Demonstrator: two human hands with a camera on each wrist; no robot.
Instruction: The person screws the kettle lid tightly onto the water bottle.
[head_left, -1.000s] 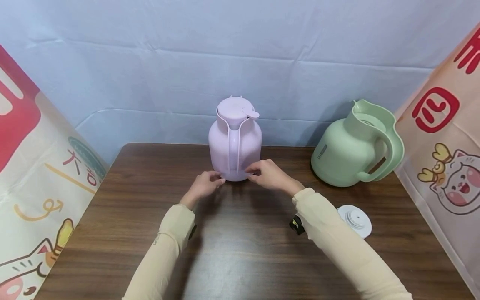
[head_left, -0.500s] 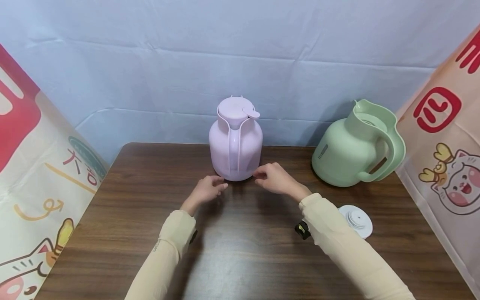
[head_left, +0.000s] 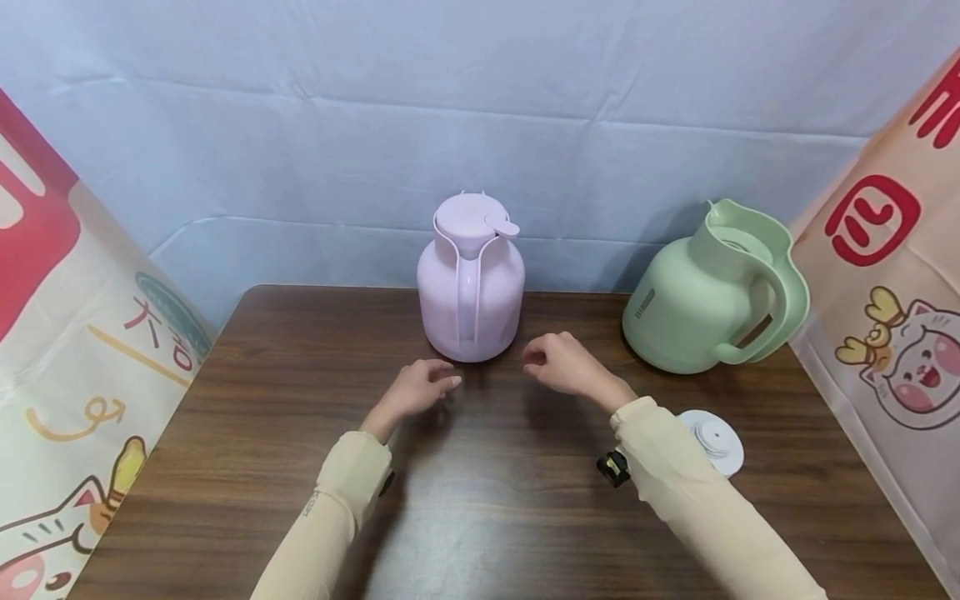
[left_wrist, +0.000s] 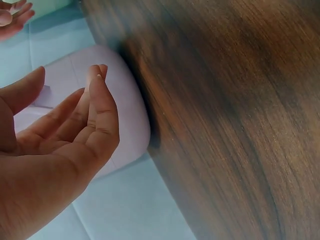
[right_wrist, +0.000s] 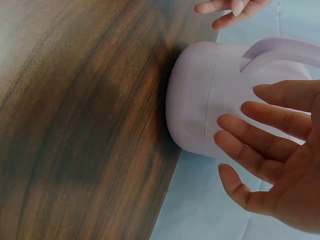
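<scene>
The left sleeve (head_left: 333, 492) and right sleeve (head_left: 705, 492) were long, cream and softly creased, bunched at their ends. Small dark lettering (head_left: 310, 503) marked the left one. A black, blocky device (head_left: 614, 468) with a yellow-green patch (head_left: 612, 464) showed beside the right sleeve, and a dark edge (head_left: 387, 482) beside the left. The left hand (head_left: 416, 387) and right hand (head_left: 566, 364) were bare.

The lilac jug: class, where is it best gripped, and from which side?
Probably the handle, from the near side: in the head view the lilac jug stands upright with its handle facing the camera, and in the right wrist view the handle arches outward, likely leaving room to grip.
</scene>
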